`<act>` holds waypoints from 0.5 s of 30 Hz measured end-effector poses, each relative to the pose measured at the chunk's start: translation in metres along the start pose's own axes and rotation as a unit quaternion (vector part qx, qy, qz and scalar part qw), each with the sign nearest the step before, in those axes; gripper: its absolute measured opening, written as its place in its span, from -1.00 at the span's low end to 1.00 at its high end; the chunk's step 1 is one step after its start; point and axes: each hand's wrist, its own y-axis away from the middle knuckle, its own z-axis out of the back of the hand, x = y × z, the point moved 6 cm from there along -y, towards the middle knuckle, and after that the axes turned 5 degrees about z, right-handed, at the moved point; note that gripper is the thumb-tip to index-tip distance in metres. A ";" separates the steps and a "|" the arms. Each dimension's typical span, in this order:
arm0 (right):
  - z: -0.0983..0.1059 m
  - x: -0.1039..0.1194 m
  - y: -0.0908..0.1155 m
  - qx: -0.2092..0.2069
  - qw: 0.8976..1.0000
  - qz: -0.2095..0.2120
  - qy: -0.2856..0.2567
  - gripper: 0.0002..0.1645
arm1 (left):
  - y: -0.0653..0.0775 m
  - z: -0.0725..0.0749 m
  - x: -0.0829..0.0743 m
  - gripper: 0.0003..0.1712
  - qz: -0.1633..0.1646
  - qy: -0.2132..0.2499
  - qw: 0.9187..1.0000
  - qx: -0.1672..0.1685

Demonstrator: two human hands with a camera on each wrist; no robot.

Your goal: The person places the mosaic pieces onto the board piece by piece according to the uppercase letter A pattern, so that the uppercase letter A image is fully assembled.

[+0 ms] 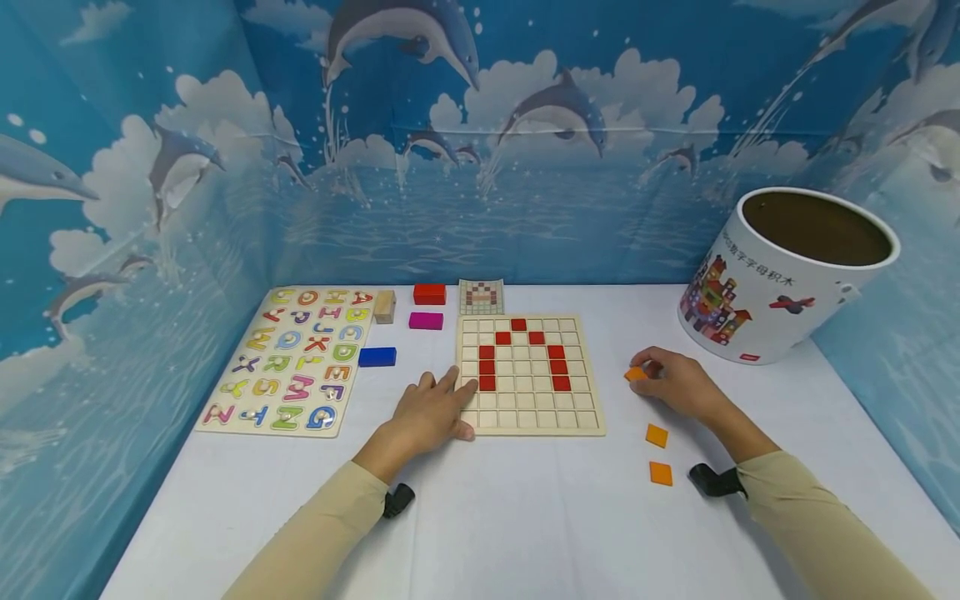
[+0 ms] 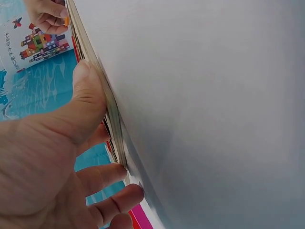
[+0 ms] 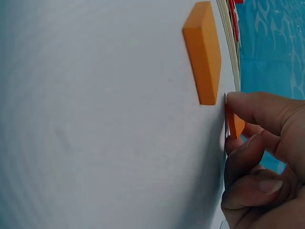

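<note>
A wooden grid board [image 1: 527, 422] lies flat on the white table, with several red square tiles [image 1: 557, 367] forming an arch in its cells. My left hand [image 1: 431, 411] rests at the board's left edge, fingers spread. Its thumb presses along the near edge in the left wrist view. To the right of the board, my right hand [image 1: 684, 383] pinches an orange square tile [image 1: 635, 374] between thumb and fingers, close over the tabletop. Another orange tile [image 1: 657, 436] lies just nearer on the table, and one more orange tile [image 1: 661, 473] lies below it.
Left of the board are an alphabet puzzle board [image 1: 300, 408], a blue block [image 1: 377, 357], a magenta block [image 1: 426, 321], a red block [image 1: 430, 294] and a plain wooden block [image 1: 385, 307]. A small pattern card [image 1: 482, 297] touches the board's back. A large white bucket [image 1: 772, 292] stands back right.
</note>
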 end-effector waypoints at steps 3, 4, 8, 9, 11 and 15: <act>0.001 0.002 0.001 -0.004 1.000 -0.001 0.002 -0.54 | 0.000 0.000 0.000 -0.02 0.001 0.000 1.000 0.000; 0.001 0.002 0.001 -0.004 1.000 -0.001 0.003 -0.55 | 0.001 0.000 0.000 -0.02 0.001 0.002 1.000 0.000; 0.003 0.002 0.002 -0.003 1.000 0.003 -0.005 -0.56 | 0.002 0.000 0.000 -0.02 0.005 0.009 1.000 0.002; 0.003 0.001 0.002 -0.004 1.000 0.000 -0.011 -0.56 | 0.002 0.000 -0.001 -0.02 0.005 0.011 1.000 0.003; 0.005 -0.002 0.000 -0.003 1.000 -0.009 -0.030 -0.52 | 0.002 0.001 -0.001 -0.02 0.005 0.013 1.000 0.003; 0.008 -0.004 -0.005 -0.001 0.992 -0.037 -0.122 -0.41 | 0.002 0.001 -0.001 -0.03 0.005 0.012 1.000 0.002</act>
